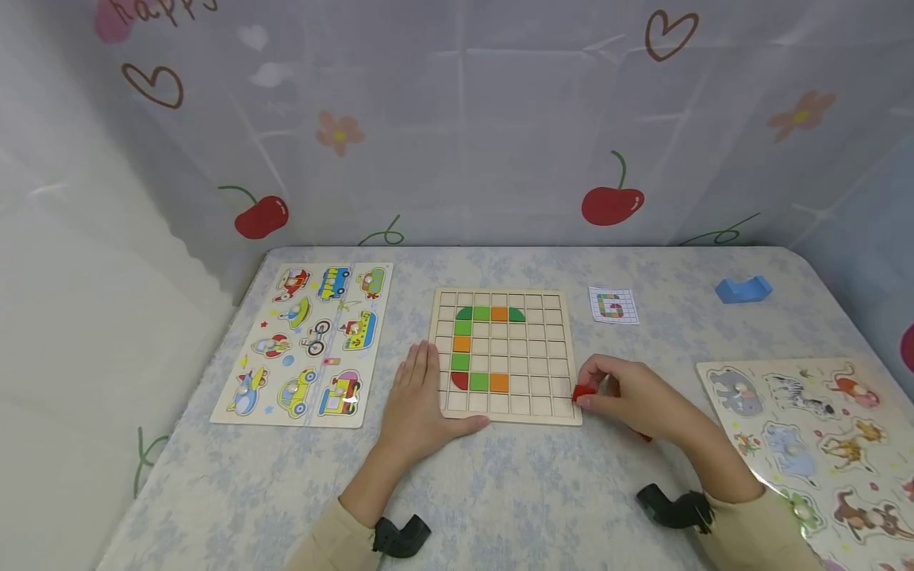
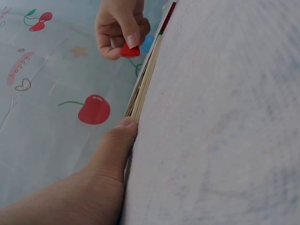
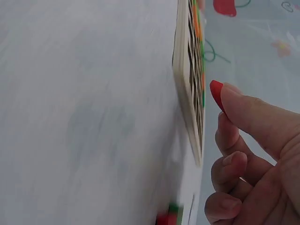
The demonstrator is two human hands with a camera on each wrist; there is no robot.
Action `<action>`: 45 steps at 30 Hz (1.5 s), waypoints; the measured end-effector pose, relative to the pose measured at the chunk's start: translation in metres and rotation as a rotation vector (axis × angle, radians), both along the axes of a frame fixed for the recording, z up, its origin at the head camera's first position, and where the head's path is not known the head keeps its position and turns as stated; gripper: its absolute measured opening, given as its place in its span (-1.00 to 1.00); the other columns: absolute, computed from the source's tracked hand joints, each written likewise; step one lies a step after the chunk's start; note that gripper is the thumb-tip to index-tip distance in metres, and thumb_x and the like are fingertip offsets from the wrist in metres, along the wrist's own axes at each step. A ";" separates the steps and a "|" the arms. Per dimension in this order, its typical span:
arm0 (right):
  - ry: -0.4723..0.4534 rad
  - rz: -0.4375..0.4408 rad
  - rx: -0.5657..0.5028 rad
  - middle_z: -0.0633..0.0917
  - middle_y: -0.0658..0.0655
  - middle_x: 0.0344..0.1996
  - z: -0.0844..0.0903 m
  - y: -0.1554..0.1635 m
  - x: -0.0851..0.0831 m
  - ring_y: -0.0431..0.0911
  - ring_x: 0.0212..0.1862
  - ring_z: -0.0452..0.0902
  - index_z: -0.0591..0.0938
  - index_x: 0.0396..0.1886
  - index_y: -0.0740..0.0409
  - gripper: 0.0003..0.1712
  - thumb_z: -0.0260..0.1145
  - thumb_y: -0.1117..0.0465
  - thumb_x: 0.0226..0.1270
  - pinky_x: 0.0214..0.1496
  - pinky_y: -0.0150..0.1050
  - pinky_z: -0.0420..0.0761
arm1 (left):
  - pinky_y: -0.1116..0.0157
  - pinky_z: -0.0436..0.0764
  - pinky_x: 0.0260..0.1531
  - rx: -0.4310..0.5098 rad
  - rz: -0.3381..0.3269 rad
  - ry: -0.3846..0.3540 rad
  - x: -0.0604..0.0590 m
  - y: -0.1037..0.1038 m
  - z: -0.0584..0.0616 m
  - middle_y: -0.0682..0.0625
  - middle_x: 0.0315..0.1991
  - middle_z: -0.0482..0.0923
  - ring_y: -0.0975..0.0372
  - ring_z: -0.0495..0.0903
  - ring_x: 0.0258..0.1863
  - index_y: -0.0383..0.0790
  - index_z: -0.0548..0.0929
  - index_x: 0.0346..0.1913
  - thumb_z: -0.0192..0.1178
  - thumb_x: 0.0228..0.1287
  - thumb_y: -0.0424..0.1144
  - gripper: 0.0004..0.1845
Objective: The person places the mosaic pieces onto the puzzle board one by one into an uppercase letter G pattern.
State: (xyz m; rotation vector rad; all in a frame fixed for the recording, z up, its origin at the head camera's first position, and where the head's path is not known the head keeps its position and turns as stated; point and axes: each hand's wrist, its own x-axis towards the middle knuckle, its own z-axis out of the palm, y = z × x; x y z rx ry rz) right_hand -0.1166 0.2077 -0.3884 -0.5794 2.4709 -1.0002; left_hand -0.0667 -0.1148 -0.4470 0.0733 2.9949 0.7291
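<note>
Spread over the middle of a pale flowered table [image 1: 500,492]: a wooden grid board [image 1: 505,354], the landmark for all else. Set in its cells, coloured tiles forming a partial letter: green and orange across the top, green and orange down the left column, red, green and orange along the lower row. Left of the board, well apart, a vehicle peg puzzle [image 1: 307,341]; far right of the board, an animal peg puzzle [image 1: 814,436] with its pieces seated. Beyond the board's right far corner, a small pattern card [image 1: 614,305], and further right a blue block [image 1: 743,289]. Flat against the board's near left corner, the left hand [image 1: 417,400], fingers straight and together, thumb lying along the near edge. Just off the board's near right corner, the right hand [image 1: 628,396], fingers curled, pinching a red piece [image 1: 584,392] between thumb tip and forefinger; piece held at the fingertips, just beside the board's edge, touching or not impossible to tell.
</note>
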 end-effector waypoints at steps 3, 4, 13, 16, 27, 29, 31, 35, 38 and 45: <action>0.015 0.018 0.000 0.61 -0.05 -0.39 -0.002 -0.019 -0.007 -0.18 -0.60 0.36 0.55 -0.27 -0.13 -0.82 0.44 0.10 0.28 -0.59 -0.35 0.45 | 0.02 -0.10 0.59 -0.003 0.002 -0.006 0.000 0.000 0.000 -0.12 0.63 -0.24 0.07 -0.27 0.63 -0.26 -0.15 0.60 0.23 -0.18 0.62 0.47; 0.020 0.025 -0.001 0.61 -0.07 -0.39 -0.002 -0.026 -0.009 -0.18 -0.55 0.38 0.55 -0.28 -0.14 -0.81 0.44 0.11 0.27 -0.53 -0.35 0.45 | 0.02 -0.10 0.59 -0.004 0.003 -0.007 0.000 0.000 -0.001 -0.12 0.63 -0.24 0.08 -0.27 0.63 -0.26 -0.15 0.60 0.23 -0.18 0.62 0.46; 0.004 0.052 -0.025 0.62 -0.07 -0.44 -0.012 -0.066 -0.020 -0.14 -0.45 0.43 0.58 -0.30 -0.09 -0.84 0.44 0.16 0.27 -0.41 -0.33 0.48 | 0.08 -0.16 0.60 -0.014 0.003 -0.036 -0.002 -0.001 -0.002 -0.07 0.64 -0.29 0.13 -0.34 0.63 -0.20 -0.21 0.60 0.18 -0.19 0.66 0.47; 0.030 0.055 -0.001 0.61 -0.09 -0.44 -0.012 -0.073 -0.021 -0.14 -0.40 0.45 0.59 -0.31 -0.08 -0.85 0.44 0.18 0.26 -0.36 -0.32 0.50 | 0.08 -0.16 0.60 -0.013 0.003 -0.034 -0.001 -0.001 -0.002 -0.07 0.64 -0.28 0.13 -0.33 0.63 -0.20 -0.20 0.60 0.18 -0.19 0.66 0.47; 0.242 0.077 0.149 0.60 -0.13 -0.32 -0.012 -0.082 -0.016 -0.24 -0.35 0.42 0.79 -0.23 -0.07 -0.86 0.49 0.13 0.19 -0.28 -0.34 0.48 | 0.03 -0.09 0.59 -0.021 -0.001 -0.004 -0.001 0.000 -0.001 -0.13 0.63 -0.23 0.08 -0.28 0.63 -0.26 -0.14 0.59 0.19 -0.18 0.65 0.46; 0.261 0.083 0.160 0.62 -0.12 -0.32 -0.011 -0.081 -0.014 -0.25 -0.38 0.42 0.81 -0.16 -0.04 -0.80 0.49 0.14 0.19 -0.34 -0.37 0.46 | 0.03 -0.08 0.59 -0.020 -0.001 0.002 0.000 0.000 -0.001 -0.13 0.63 -0.22 0.07 -0.27 0.63 -0.27 -0.13 0.59 0.19 -0.18 0.65 0.46; 0.269 0.098 0.166 0.64 -0.12 -0.30 -0.010 -0.078 -0.011 -0.26 -0.39 0.41 0.79 -0.07 -0.01 -0.72 0.48 0.15 0.20 -0.36 -0.37 0.46 | 0.03 -0.09 0.59 -0.024 -0.001 -0.001 0.000 -0.001 -0.002 -0.13 0.63 -0.23 0.07 -0.27 0.63 -0.26 -0.14 0.59 0.18 -0.18 0.65 0.46; 0.250 0.102 0.169 0.62 -0.13 -0.28 -0.007 -0.065 -0.007 -0.26 -0.37 0.41 0.71 0.05 -0.01 -0.66 0.43 0.16 0.26 -0.31 -0.36 0.47 | 0.06 -0.13 0.59 -0.023 0.000 -0.026 -0.001 -0.001 -0.003 -0.10 0.64 -0.27 0.10 -0.32 0.63 -0.23 -0.18 0.60 0.18 -0.18 0.66 0.47; 0.237 0.074 0.160 0.59 -0.12 -0.31 -0.003 -0.047 -0.005 -0.25 -0.39 0.39 0.68 0.07 0.01 -0.66 0.40 0.19 0.30 -0.34 -0.36 0.45 | 0.06 -0.15 0.59 -0.014 -0.001 -0.038 -0.001 -0.001 -0.003 -0.08 0.64 -0.29 0.12 -0.34 0.63 -0.21 -0.20 0.60 0.18 -0.18 0.66 0.47; 0.226 -0.003 0.230 0.62 -0.01 -0.20 0.005 0.009 -0.004 -0.22 -0.35 0.41 0.66 0.12 0.08 -0.58 0.43 0.16 0.27 -0.32 -0.31 0.46 | 0.06 -0.17 0.59 -0.013 -0.010 -0.045 -0.002 -0.001 -0.002 -0.08 0.64 -0.31 0.13 -0.36 0.63 -0.20 -0.22 0.60 0.15 -0.18 0.67 0.47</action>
